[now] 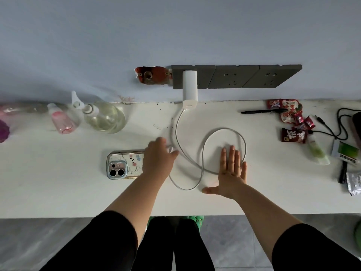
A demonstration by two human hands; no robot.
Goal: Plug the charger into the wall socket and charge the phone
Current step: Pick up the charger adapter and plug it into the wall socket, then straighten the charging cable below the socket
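On a white counter (58,192) set against a pale wall, a person's left hand (159,159) closes its grip on the free plug end of a white cable (203,153), the fingers curled around it beside the phone (125,165). The phone lies face down, touching the left of that grip, its two camera lenses showing. The right hand (232,173) rests flat to the right of the grip, fingers spread and holding nothing, its fingertips inside the cable's loop and its palm over part of the strand. The white charger (189,86) sits beyond the grip, plugged into the leftmost of three dark wall sockets (234,76); the other two stand free. The cable runs from the charger in one large loop across the middle of the counter. Open surface lies between both hands and the near edge, and left of the phone. Along the far edge stand three clear bottles (103,117) to the left; to the right lie one black pen (261,111) and a cluster of red snack packets (293,122).
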